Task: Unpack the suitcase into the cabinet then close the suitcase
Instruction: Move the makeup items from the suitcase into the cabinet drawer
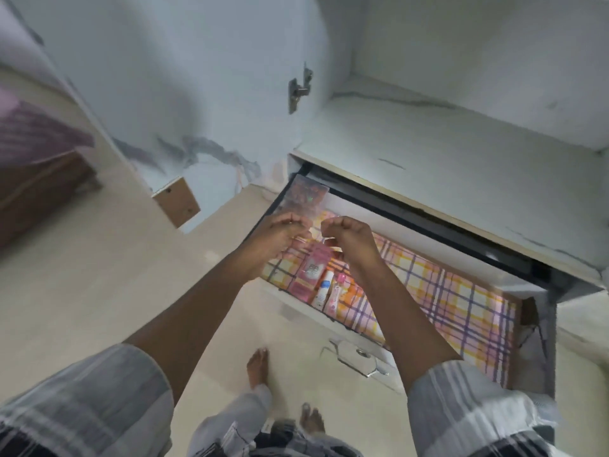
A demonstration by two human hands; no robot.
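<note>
The head view looks down at an open drawer in a white cabinet. The drawer is pulled out toward the person. A checked liner in pink, yellow and purple covers its bottom.

Both hands are up over the far left corner of the drawer. The left hand has its fingers curled and pinches the near edge of a clear packet. The packet is flat and see-through, with small reddish bits inside; it is too blurry to tell what they are. It sticks up and away from the hand, over the drawer's far left corner. The right hand is just beside the left hand, with its fingers curled in tight. I cannot tell if it touches the packet or holds anything.

Under the hands, three things lie side by side on the liner at the left end of the drawer. There is a pink tube, a white tube right of it, and a thin pink stick right of that.

Above the drawer is a white shelf. The cabinet door stands open on the left, with a metal hinge.

Two bare feet stand on the pale floor near the drawer front. The suitcase is not in view.
</note>
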